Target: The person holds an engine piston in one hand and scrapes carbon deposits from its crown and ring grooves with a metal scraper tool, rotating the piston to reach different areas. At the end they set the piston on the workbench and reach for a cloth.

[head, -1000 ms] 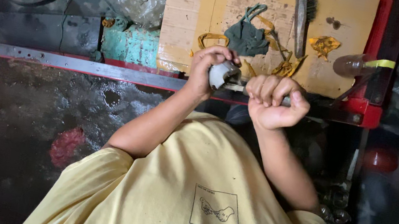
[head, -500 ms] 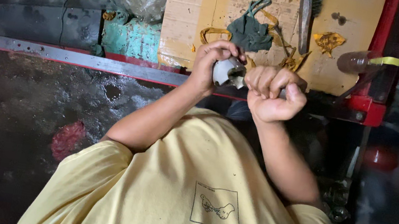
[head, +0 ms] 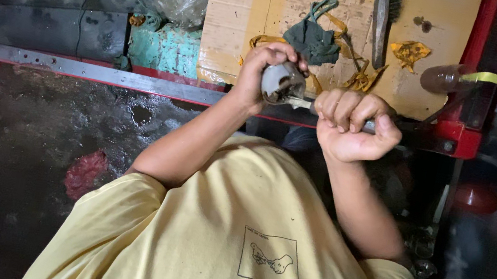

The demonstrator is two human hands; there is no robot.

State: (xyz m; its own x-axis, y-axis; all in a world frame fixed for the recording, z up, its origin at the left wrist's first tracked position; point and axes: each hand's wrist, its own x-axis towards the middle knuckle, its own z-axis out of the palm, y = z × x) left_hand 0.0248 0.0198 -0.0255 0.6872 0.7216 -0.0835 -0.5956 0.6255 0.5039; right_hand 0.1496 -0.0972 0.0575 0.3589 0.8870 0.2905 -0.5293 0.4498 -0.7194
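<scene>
Two hands meet at the bench's red edge [head: 139, 71]: our left hand [head: 262, 74] wraps the grey part [head: 283, 82], our right hand [head: 352, 124] fists a thin tool [head: 300, 103]. Beyond, rag [head: 311, 38] and scraps crowd the board [head: 240, 10]; dark floor opens leftward.

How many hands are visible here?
2. The left hand grips a grey round part above the metal rail; the right hand, beside it, is closed around a thin shaft. No other hands show.

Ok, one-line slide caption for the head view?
Left hand holds a grey round part; right hand grips a tool shaft against it.
</scene>
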